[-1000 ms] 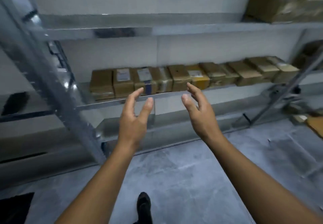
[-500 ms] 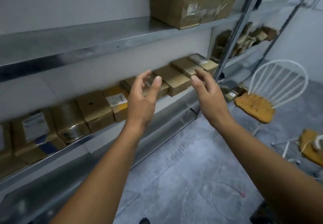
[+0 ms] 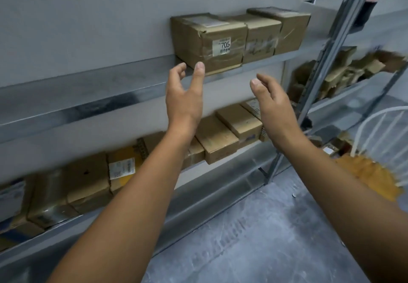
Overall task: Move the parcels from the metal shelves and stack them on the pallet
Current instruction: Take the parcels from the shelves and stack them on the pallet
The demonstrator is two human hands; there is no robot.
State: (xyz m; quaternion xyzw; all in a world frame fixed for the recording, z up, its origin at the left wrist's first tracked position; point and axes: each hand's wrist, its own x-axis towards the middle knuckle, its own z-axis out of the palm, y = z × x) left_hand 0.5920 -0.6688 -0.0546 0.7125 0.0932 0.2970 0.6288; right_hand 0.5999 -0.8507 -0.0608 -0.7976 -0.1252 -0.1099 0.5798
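white wire chair (image 3: 382,141), grey floor (image 3: 254,238)

Brown cardboard parcel (image 3: 207,44) (white "705" label), silver-grey metal shelf (image 3: 92,97), white wire chair (image 3: 384,137) with orange seat

Even, soft indoor light; motion blur toward the edges, wide-angle bending, sharper centre.

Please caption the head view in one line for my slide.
Left hand and right hand, both open, reach toward the parcel labelled 705 on the upper shelf.
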